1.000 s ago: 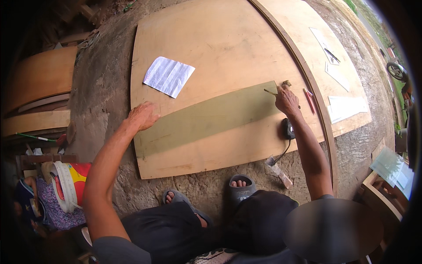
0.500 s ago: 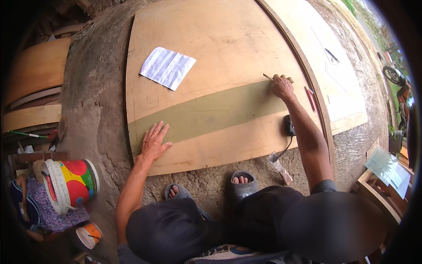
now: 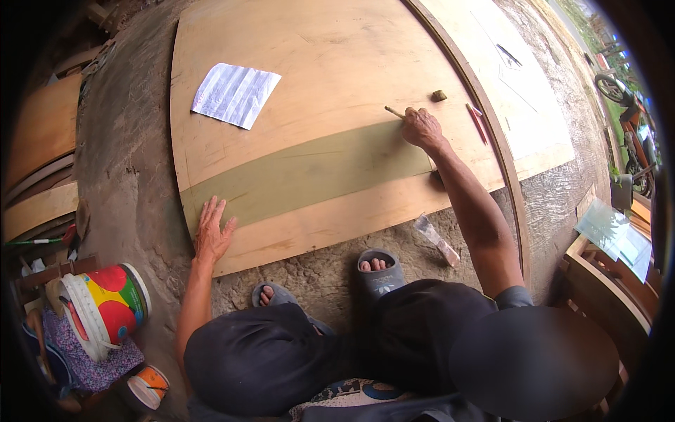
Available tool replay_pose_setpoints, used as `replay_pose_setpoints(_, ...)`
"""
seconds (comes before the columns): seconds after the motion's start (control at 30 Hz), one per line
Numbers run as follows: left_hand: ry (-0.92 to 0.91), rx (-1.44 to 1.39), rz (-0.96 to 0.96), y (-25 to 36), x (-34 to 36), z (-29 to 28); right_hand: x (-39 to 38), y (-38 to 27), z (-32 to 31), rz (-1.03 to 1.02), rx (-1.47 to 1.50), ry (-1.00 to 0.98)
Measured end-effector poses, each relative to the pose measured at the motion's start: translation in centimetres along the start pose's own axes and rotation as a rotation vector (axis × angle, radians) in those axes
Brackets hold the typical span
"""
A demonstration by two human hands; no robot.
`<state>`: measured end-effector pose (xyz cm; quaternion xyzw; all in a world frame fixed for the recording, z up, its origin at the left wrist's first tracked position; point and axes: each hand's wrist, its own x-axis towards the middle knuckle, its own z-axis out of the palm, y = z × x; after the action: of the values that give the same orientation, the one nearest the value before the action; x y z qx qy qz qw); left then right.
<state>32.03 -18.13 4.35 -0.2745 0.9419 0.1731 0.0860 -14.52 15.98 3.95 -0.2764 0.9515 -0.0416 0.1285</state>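
Note:
A long olive-green strip (image 3: 316, 166) with a curved far edge lies flat across the near part of a plywood sheet (image 3: 309, 63). My left hand (image 3: 211, 231) presses on the strip's left end, palm down with its fingers spread. At the strip's far right corner, my right hand (image 3: 422, 128) is closed around a slim pencil (image 3: 394, 112), its end jutting out to the left. A small dark olive block (image 3: 439, 96) sits on the plywood just beyond that hand. Under my right forearm, a black object (image 3: 436, 179) is partly hidden.
A striped paper sheet (image 3: 236, 96) lies on the plywood; a red pen (image 3: 477, 124) lies near the wooden batten (image 3: 485, 98). A white panel (image 3: 524, 84) lies beyond it. Buckets (image 3: 116, 306) stand at left, a glass pane (image 3: 603, 228) at right, and a clear plastic packet (image 3: 436, 240) on the ground.
The small block, which was at my right hand, now rests on the plywood apart from it. My right hand still grips the pencil. The whole view has shifted; my left hand stays on the strip.

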Motion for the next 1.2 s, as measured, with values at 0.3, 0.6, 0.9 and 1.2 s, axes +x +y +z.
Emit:
replay_pose_setpoints(0.3,0.153,-0.121,0.03,3.9,2.6,0.5,-13.1,4.5,-3.9,-0.068,-0.072,0.036)
replay_pose_setpoints(0.6,0.065,-0.013,0.168,11.6,10.1,2.4,-10.3,12.4,-0.1,0.117,0.012,0.352)
replay_pose_setpoints(0.9,0.069,0.022,0.152,13.1,9.5,2.3,-3.5,12.0,0.2,-0.109,-0.278,0.328)
replay_pose_setpoints(1.2,0.067,-0.051,0.152,12.2,6.2,3.4,-3.8,4.4,1.6,-0.223,-0.043,0.496)
